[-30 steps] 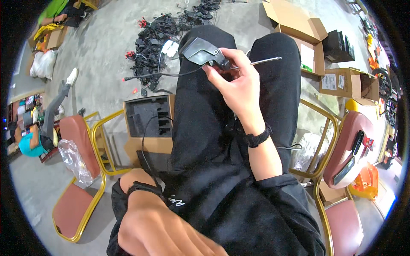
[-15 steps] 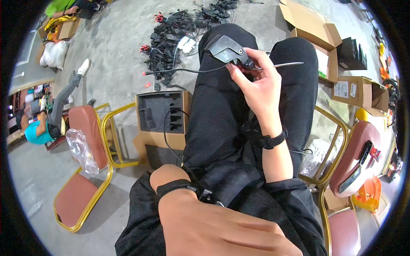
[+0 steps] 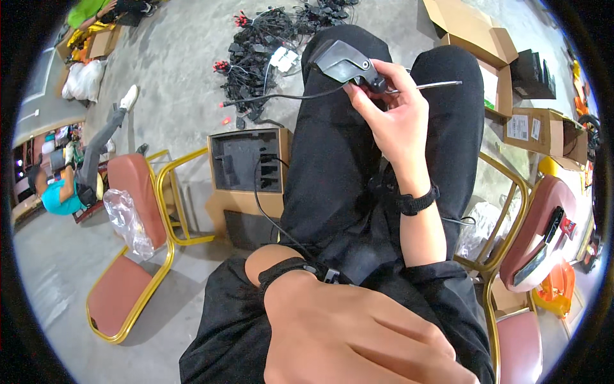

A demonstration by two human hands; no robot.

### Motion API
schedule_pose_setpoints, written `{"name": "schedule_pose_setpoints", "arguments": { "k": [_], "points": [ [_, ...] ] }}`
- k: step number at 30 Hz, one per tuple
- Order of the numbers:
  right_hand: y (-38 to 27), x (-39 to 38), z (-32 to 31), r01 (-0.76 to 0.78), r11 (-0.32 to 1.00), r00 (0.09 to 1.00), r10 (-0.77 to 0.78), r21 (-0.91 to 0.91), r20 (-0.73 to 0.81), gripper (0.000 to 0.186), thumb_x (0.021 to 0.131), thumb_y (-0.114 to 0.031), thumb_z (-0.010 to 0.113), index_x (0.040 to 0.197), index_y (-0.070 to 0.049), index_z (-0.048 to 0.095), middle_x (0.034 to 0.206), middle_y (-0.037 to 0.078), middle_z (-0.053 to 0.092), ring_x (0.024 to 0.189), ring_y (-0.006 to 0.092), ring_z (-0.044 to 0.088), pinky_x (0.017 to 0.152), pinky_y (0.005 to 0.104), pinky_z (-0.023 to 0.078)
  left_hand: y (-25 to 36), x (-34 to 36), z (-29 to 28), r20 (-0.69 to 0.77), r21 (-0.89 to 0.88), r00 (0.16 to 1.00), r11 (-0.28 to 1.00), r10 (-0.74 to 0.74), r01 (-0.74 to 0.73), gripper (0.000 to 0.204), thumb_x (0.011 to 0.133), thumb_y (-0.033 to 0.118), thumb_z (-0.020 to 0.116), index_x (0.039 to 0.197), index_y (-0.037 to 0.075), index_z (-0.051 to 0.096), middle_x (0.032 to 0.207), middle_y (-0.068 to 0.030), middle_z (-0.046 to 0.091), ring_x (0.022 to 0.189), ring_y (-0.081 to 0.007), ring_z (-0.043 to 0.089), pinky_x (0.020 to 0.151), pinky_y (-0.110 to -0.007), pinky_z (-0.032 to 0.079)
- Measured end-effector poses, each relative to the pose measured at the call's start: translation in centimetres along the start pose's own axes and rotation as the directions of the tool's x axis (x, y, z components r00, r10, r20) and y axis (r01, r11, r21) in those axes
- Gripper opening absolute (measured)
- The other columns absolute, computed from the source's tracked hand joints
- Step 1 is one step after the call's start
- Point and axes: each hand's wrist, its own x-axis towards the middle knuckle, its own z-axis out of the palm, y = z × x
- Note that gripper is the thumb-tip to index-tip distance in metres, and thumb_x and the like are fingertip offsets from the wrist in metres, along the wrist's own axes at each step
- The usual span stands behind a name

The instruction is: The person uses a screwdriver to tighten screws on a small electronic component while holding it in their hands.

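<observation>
Above my knees, my right hand point(image 3: 400, 118) is closed round a black plastic device point(image 3: 345, 64) with a glossy angled shell and a round screw. A short black cable point(image 3: 281, 96) with a red tip hangs out from it to the left. A thin metal rod point(image 3: 438, 85) sticks out to the right from between the same fingers; its other end is hidden. My left hand point(image 3: 358, 326) is very near the camera at the bottom, back of the hand up. Its fingertips run out of the picture or are hidden, so what they hold, if anything, does not show.
Black cables with red tips point(image 3: 252, 70) lie heaped on the floor ahead. An open box with dark foam point(image 3: 246, 131) stands left of my legs. Chairs flank me, left point(image 3: 137, 198) and right point(image 3: 540, 224). Cardboard boxes point(image 3: 537, 131) sit at right; a person point(image 3: 61, 195) is far left.
The view has shifted slightly, so most things sit a little farther right. My left hand has moved a little right and down; my right hand keeps its hold on the device and rod.
</observation>
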Motion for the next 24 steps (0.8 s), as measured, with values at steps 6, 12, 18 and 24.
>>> {"name": "schedule_pose_setpoints", "arguments": {
  "k": [6,12,18,24],
  "points": [
    [0.6,-0.1,0.0,-0.051,0.995,0.999,0.053,0.085,-0.013,0.036,0.072,-0.006,0.075,0.103,0.001,0.059,0.092,0.008,0.060,0.078,0.0109,0.062,0.069,0.0227,0.051,-0.6,0.9,0.4,-0.144,-0.055,0.985,0.993,0.093,-0.102,0.040,0.091,0.018,0.043,0.101,-0.021,0.050,0.105,-0.0319,0.053,0.086,-0.0435,0.056,0.079,-0.045,0.049],
    [0.0,-0.2,0.0,-0.039,0.999,0.999,0.039,0.012,0.031,0.037,0.076,-0.001,0.072,0.109,0.001,0.056,0.094,0.002,0.061,0.085,0.0073,0.059,0.073,0.0212,0.050,-0.8,1.1,0.6,-0.195,-0.048,0.970,0.987,0.142,-0.154,0.036,0.091,0.013,0.040,0.095,-0.022,0.051,0.096,-0.0321,0.055,0.081,-0.0453,0.057,0.074,-0.044,0.050],
    [0.7,0.0,-0.2,-0.021,0.999,1.000,0.021,0.049,-0.009,0.035,0.072,-0.007,0.075,0.103,0.000,0.060,0.090,0.005,0.060,0.075,0.0089,0.058,0.068,0.0224,0.050,-4.4,3.4,4.4,-0.438,0.285,0.768,0.883,0.466,-0.373,0.020,0.087,0.007,0.051,0.092,-0.011,0.057,0.080,-0.0204,0.059,0.068,-0.0290,0.060,0.061,-0.031,0.051],
    [0.5,0.0,0.1,-0.021,0.997,1.000,0.022,0.068,-0.018,0.035,0.072,-0.007,0.075,0.103,0.000,0.060,0.090,0.005,0.060,0.077,0.0095,0.059,0.069,0.0228,0.050,-3.8,4.2,4.8,-0.524,0.479,0.615,0.801,0.590,-0.360,0.016,0.087,0.009,0.060,0.077,-0.003,0.064,0.067,-0.0101,0.062,0.059,-0.0210,0.062,0.054,-0.024,0.052]
  ]
}}
